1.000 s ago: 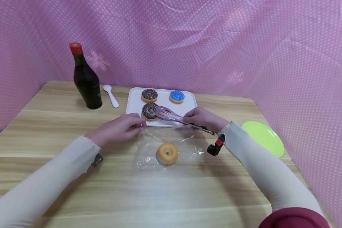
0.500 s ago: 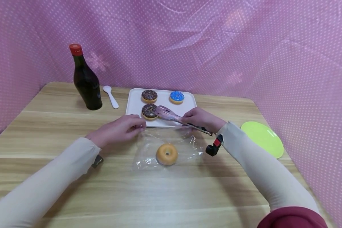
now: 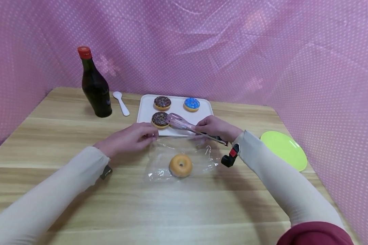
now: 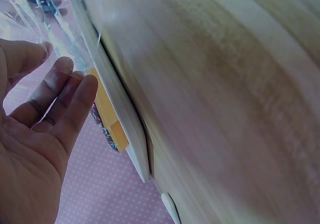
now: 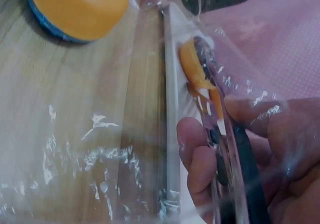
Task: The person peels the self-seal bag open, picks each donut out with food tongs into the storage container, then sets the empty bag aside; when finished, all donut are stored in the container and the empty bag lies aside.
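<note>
My left hand (image 3: 132,137) pinches the near-left edge of a clear plastic bag (image 3: 159,161); in the left wrist view its thumb (image 4: 30,54) and fingers close on the film. Inside the bag lies a doughnut (image 3: 185,169), plain side up, its blue icing (image 5: 55,31) underneath in the right wrist view. My right hand (image 3: 219,128) grips slotted metal tongs (image 3: 179,121) with dark handles (image 5: 250,179), at the bag's far-right edge. The tongs' head overlaps the right side of the front chocolate doughnut (image 3: 159,119) on the white tray (image 3: 199,117).
Another chocolate doughnut (image 3: 162,102) and a blue doughnut (image 3: 192,103) sit farther back on the tray. To the left stand a dark bottle with red cap (image 3: 96,90) and a white spoon (image 3: 121,104). A green plate (image 3: 283,151) lies by the table's right edge.
The front chocolate doughnut has shifted slightly left on the tray, and the tongs' head has moved a little the same way. Both hands keep nearly the same place.
</note>
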### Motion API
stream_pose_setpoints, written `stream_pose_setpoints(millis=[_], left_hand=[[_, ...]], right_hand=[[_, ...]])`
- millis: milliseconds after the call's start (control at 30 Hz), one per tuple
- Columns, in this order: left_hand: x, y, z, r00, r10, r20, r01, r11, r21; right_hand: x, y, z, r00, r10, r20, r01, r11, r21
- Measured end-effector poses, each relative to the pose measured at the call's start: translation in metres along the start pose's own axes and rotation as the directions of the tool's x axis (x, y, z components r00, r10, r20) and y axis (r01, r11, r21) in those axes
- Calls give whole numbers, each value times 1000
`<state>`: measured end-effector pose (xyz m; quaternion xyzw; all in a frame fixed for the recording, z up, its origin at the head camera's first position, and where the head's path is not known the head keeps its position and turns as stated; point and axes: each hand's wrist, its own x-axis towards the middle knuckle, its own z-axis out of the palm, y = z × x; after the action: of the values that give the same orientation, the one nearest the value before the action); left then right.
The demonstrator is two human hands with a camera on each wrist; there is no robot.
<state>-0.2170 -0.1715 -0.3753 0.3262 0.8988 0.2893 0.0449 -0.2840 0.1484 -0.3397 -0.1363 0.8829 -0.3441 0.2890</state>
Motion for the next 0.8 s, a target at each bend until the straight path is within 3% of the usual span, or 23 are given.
stream_pose_setpoints(millis=[267, 400, 600, 800], left_hand=[[-1, -3, -1, 1000, 18, -15, -18, 1000, 16], [1, -2, -2, 1000, -6, 0, 6, 1000, 11], [0, -1, -3, 1000, 0, -2, 0, 1000, 21], [-1, -4, -2, 1000, 3, -30, -1, 999, 42]], right_hand=[[-5, 4, -10, 1000, -24, 6, 25, 997, -77], [-16, 13, -19, 994, -103, -33, 99, 990, -101], [-50, 30, -37, 963, -229, -144, 214, 970, -118], [-91, 44, -56, 939, -258, -229, 217, 958, -189]])
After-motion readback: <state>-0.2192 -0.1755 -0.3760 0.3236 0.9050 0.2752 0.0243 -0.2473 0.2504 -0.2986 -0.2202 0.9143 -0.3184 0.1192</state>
